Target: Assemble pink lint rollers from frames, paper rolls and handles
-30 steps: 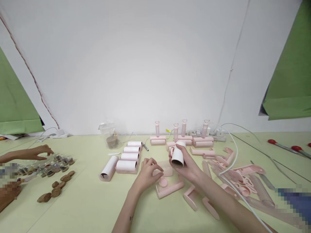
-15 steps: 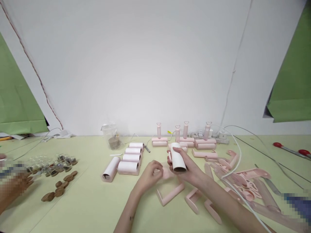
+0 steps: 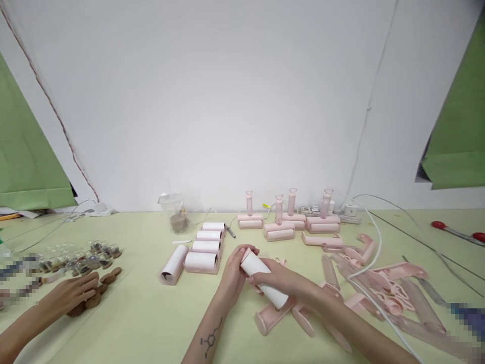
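Head view: right hand (image 3: 278,277) grips a white roll (image 3: 272,291) slantwise, left hand (image 3: 234,274) curls closed round its far end, seemingly to steady it over the surface (image 3: 151,323), with loose pink parts (image 3: 379,282) right of the hands and other white rolls (image 3: 201,261) left, perhaps sorted apart.

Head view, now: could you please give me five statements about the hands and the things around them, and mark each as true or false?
1. The right hand holds a white roll. True.
2. The left hand lies flat on the table. False: the left hand is raised, at the roll's upper end.
3. Five other rolls lie left of the hands. True.
4. The plastic bag is right of the hands. False: the bag is to their left.
5. A co-worker's hand is at the brown lumps. True.
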A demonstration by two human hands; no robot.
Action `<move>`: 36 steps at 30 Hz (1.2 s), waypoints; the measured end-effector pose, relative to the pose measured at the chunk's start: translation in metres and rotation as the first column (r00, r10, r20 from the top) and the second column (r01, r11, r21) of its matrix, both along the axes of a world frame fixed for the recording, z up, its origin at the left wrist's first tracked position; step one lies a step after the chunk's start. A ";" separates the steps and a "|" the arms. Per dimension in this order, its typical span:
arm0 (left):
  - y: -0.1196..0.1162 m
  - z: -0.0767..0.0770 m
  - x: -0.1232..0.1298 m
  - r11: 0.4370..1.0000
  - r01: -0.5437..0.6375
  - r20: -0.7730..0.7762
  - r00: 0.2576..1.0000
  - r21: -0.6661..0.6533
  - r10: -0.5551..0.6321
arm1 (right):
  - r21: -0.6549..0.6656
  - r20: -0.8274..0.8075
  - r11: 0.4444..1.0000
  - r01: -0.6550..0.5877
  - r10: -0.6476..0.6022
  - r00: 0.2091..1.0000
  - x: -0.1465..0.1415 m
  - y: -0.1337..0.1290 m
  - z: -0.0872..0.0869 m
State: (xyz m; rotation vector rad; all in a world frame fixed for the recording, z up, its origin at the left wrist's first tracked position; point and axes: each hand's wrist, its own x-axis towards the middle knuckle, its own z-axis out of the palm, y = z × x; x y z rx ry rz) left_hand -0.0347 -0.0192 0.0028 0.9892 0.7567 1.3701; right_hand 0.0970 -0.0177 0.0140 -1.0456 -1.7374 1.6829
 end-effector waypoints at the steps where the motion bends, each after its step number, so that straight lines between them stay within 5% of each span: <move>1: -0.001 0.000 0.001 1.000 0.028 -0.007 1.000 -0.006 -0.028 | -0.009 0.002 1.000 0.007 -0.007 1.000 -0.001 -0.001 0.001; 10: -0.004 0.001 -0.005 0.983 0.179 -0.087 0.981 0.050 -0.174 | -0.031 0.062 0.999 0.012 -0.010 0.998 0.007 -0.007 0.014; 15: -0.001 -0.002 -0.003 0.990 0.044 -0.191 0.981 0.134 -0.018 | 0.113 0.160 0.993 -0.017 -0.001 0.987 0.013 0.007 0.001; 17: -0.001 -0.003 0.000 0.987 0.065 -0.178 0.983 0.147 -0.039 | 0.163 0.189 0.986 -0.026 -0.006 0.982 0.015 0.011 -0.001; 20: -0.004 -0.006 0.005 0.986 0.086 -0.220 0.974 0.140 -0.053 | 0.201 0.212 0.979 -0.042 -0.001 0.977 0.021 0.013 0.003; 23: -0.004 -0.008 0.003 0.977 -0.060 -0.283 0.952 0.203 0.117 | 0.145 0.263 0.982 -0.119 0.077 0.962 0.034 0.014 0.014; 25: -0.002 -0.008 -0.002 0.939 -0.206 -0.258 0.925 0.275 0.278 | 0.057 0.223 0.992 -0.112 0.097 0.970 0.043 0.016 0.020; 29: 0.003 -0.009 -0.010 0.832 -0.371 -0.258 0.828 0.413 0.498 | -0.009 -0.029 0.990 0.142 -0.142 0.989 0.044 0.021 0.020; 36: -0.002 -0.017 -0.003 0.606 -0.260 -0.331 0.646 0.752 0.688 | -0.061 -0.325 0.991 0.119 -0.132 0.936 0.015 0.010 0.016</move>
